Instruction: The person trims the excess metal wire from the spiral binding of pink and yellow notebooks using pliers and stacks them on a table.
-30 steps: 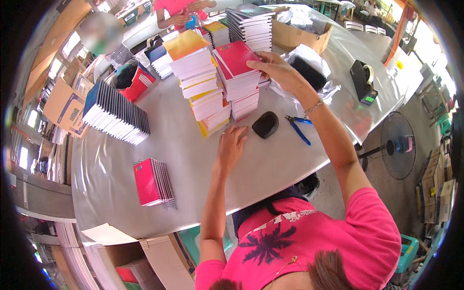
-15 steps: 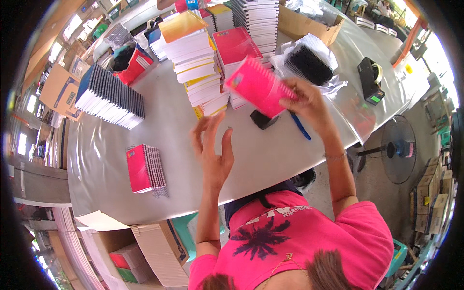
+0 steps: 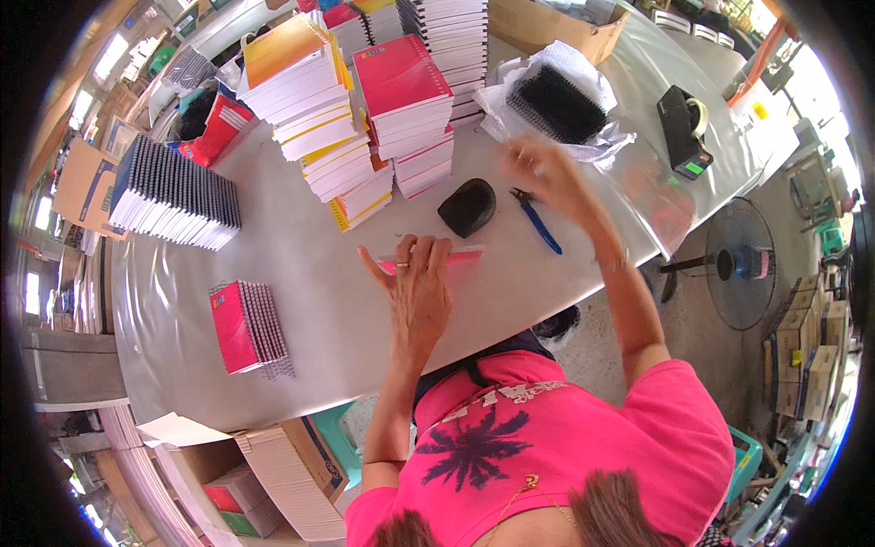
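Note:
My left hand (image 3: 419, 273) is over the near middle of the table, its fingers bent over the top of a pink notebook (image 3: 467, 262) that stands on edge, seen nearly edge-on. My thumb points out to the left. My right hand (image 3: 542, 173) is in the air, smeared by motion, close to a bundle of black binding coils (image 3: 558, 105) lying on white wrapping. Whether it holds anything is not visible. Between the hands lie a black rounded block (image 3: 467, 208) and blue-handled cutters (image 3: 540, 223).
Tall stacks of yellow-covered books (image 3: 296, 100) and red-covered notebooks (image 3: 401, 82) stand beyond my hands. At left are black-bound books (image 3: 173, 191) and a small pile of red notebooks (image 3: 246, 324). A tape dispenser (image 3: 684, 132) sits at right; a fan (image 3: 738, 264) stands past the table edge.
The pink notebook has gone from my right hand to my left and down to the table. My right hand has moved away toward the black coils. The view has shifted slightly.

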Available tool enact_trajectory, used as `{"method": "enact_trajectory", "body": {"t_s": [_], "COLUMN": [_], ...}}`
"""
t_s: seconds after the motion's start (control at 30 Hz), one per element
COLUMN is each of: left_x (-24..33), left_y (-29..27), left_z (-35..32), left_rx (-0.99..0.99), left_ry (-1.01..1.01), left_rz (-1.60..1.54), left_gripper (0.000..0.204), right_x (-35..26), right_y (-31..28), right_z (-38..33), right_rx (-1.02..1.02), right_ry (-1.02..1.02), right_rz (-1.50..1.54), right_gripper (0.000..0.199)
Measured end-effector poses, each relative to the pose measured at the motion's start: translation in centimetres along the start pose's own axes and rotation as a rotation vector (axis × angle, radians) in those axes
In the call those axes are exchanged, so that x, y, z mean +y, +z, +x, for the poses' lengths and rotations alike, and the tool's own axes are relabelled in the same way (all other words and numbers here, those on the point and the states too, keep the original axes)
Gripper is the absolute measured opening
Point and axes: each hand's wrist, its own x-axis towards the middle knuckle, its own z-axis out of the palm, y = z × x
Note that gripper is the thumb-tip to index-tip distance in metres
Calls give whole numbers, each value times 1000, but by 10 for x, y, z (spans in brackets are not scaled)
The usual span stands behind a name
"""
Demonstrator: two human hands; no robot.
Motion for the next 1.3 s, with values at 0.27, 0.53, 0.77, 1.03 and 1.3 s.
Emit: {"method": "enact_trajectory", "body": {"t_s": [0.27,0.53,0.77,1.03,1.3], "left_x": [-1,-2,6,5,7], "left_y": [-21,-14,10,19,19], "left_z": [-9,-16,-11,-6,-5], "left_rx": [-52,29,240,350,334], "left_ry": [-88,-227,-323,-337,-360], "left_rz": [34,1,-85,-82,-90], "left_gripper": [27,27,48,44,40], "right_x": [119,145,69,-40,-48], "right_y": [-23,-22,-29,13,38], "right_z": [92,105,87,-6,-40], "right_rx": [258,277,350,-305,-328], "right_ry": [-122,-22,-125,-50,8], "right_rz": [-630,-751,-609,90,119], "right_gripper": [15,15,22,19,22]}}
